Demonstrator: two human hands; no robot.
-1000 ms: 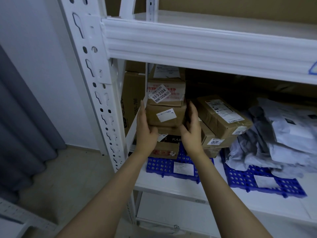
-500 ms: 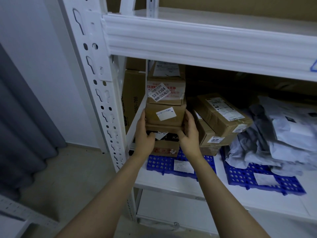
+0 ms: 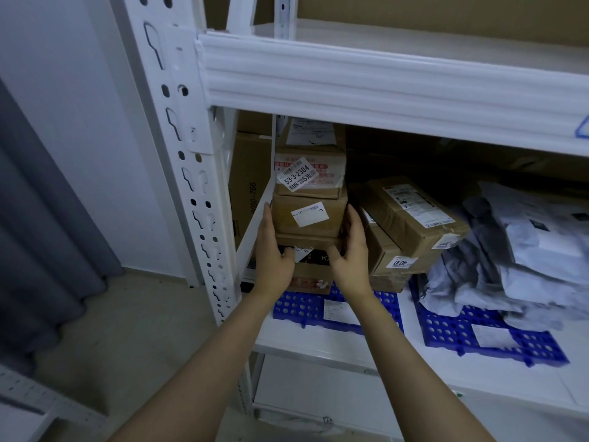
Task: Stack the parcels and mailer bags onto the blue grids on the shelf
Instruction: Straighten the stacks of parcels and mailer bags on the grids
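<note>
A stack of brown parcels (image 3: 309, 215) stands on the left blue grid (image 3: 299, 309) of the white shelf (image 3: 318, 344). My left hand (image 3: 271, 253) lies flat against the stack's left side, fingers straight, thumb on the front of a lower box. My right hand (image 3: 352, 250) lies against the stack's right side in the same way. The top parcel (image 3: 310, 172) bears a "53-3-2304" sticker. Two tilted parcels (image 3: 411, 218) lean just right of the stack. Grey mailer bags (image 3: 516, 253) are heaped on the right blue grid (image 3: 497, 336).
A white upright post (image 3: 191, 173) with keyhole slots stands left of the hands. The upper shelf beam (image 3: 382, 87) hangs above the stack. A large carton (image 3: 248, 186) sits behind the stack at the left. Grey curtain (image 3: 41, 224) and floor lie to the left.
Both hands slid lower along the sides of the stack and now bracket its lower boxes. The view shifted slightly down and closer.
</note>
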